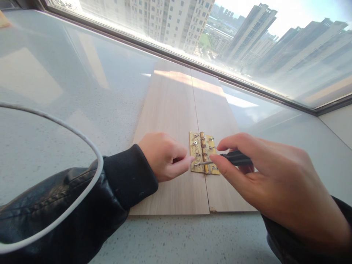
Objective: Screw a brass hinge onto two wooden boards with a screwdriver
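Hinge [193, 149]: brass-coloured, finish patchy, with dark blotches on the left leaf. It lies flat near the middle of two pale wood boards, its barrel [203, 150] roughly along the seam, the left leaf on the left board [167, 110], the right leaf on the right board [210, 99]. Several screws [195, 143] sit in the leaves; one on the left leaf shows a cross-slotted head, while those on the right leaf stand proud and tilted.

My right grip [280, 179] is closed around the dark handle of a screwdriver [238, 158], thumb and fingers bearing on it, forefinger tip and thumb tip slightly apart. The thin shaft reaches left across the barrel to a screw at the near left corner of the hinge; whether the tip is seated in the head, I cannot tell.

My left grip [163, 157] is curled into a loose fist above the left board, thumb tip at the hinge's left edge. Whether anything is pinched there, I cannot tell.

Boards rest on the speckled counter [176, 240]. A white cable [74, 132] loops over my left sleeve [82, 198].
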Tool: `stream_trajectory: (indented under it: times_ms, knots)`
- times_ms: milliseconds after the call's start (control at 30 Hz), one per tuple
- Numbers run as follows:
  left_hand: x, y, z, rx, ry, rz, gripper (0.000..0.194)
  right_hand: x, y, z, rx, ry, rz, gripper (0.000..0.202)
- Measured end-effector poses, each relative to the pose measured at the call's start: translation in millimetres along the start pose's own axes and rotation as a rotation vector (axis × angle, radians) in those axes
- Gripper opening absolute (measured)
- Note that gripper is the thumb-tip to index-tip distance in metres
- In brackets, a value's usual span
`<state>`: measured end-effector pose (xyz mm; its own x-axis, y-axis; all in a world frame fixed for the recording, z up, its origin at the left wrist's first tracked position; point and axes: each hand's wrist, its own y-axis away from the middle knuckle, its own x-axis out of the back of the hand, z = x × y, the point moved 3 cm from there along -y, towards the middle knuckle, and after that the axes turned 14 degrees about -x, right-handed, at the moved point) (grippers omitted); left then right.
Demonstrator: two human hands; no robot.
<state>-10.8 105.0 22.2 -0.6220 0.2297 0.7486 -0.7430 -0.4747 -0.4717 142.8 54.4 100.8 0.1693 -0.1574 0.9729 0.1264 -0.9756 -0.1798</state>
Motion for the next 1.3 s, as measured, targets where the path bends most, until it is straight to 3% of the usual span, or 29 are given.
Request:
stream_trajectory:
  times_ms: [133, 233, 433, 633, 767, 867, 1133, 1300]
  knots:
    - [-0.3, 0, 0, 0.005, 0.005, -0.009, 0.042, 1, 2, 5, 0.009, -0.078, -0.171, 0.031]
    - [-0.3, 0, 0, 0.005, -0.002, -0.013, 0.042, 3, 2, 7, 0.058, -0.153, -0.242, 0.025]
    - [0.8, -1, -1, 0.011, 0.003, -0.014, 0.042, 2, -2, 7, 0.044, -0.126, -0.173, 0.008]
    - [0.0, -1, -1, 0.013, 0.01, -0.01, 0.042, -2, 1, 4, -0.136, -0.051, -0.041, 0.019]
    - [-0.9, -1, -1, 0.011, 0.014, -0.008, 0.042, 0, 2, 3, -0.099, -0.059, -0.145, 0.031]
    - [-1.0, -1, -1, 0.017, 0.013, -0.009, 0.042, 2, 0, 4, -0.033, -0.162, -0.241, 0.027]
    - [-1.0, 0, -1, 0.023, 0.027, -0.011, 0.042, 2, 0, 3, -0.046, -0.155, -0.127, 0.014]
    - [-1.5, 0, -2, 0.028, 0.02, -0.005, 0.043, -4, 1, -1, -0.174, -0.053, 0.041, 0.017]
